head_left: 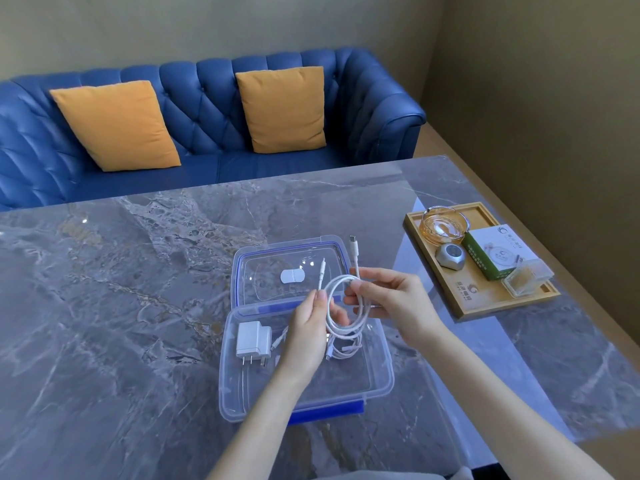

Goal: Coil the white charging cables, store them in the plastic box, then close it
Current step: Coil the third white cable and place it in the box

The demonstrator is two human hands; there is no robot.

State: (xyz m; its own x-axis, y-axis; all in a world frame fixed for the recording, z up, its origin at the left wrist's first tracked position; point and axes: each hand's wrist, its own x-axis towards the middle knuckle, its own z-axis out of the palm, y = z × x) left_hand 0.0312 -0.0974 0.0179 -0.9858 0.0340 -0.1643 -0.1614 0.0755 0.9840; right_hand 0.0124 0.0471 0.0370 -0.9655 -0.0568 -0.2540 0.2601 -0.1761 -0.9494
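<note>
A white charging cable (360, 315) hangs in a loose coil above the open clear plastic box (377, 386). My left hand (308, 330) pinches one side of the coil, with a plug end sticking up past its fingers. At the top right of the loop my right hand (391, 299) holds the coil, and the other plug end points up behind it. Inside the box lie a white wall charger (252, 341) at the left and another coiled white cable (343, 351) under the held one. The box's clear lid (270, 271) with a blue seal lies open flat behind the box.
A wooden tray (485, 299) at the right holds a glass ashtray (445, 225), a grey round object (450, 256), a green-and-white carton (495, 252) and a small clear case (528, 277). A blue sofa (207, 133) with two orange cushions stands behind the marble table (121, 289).
</note>
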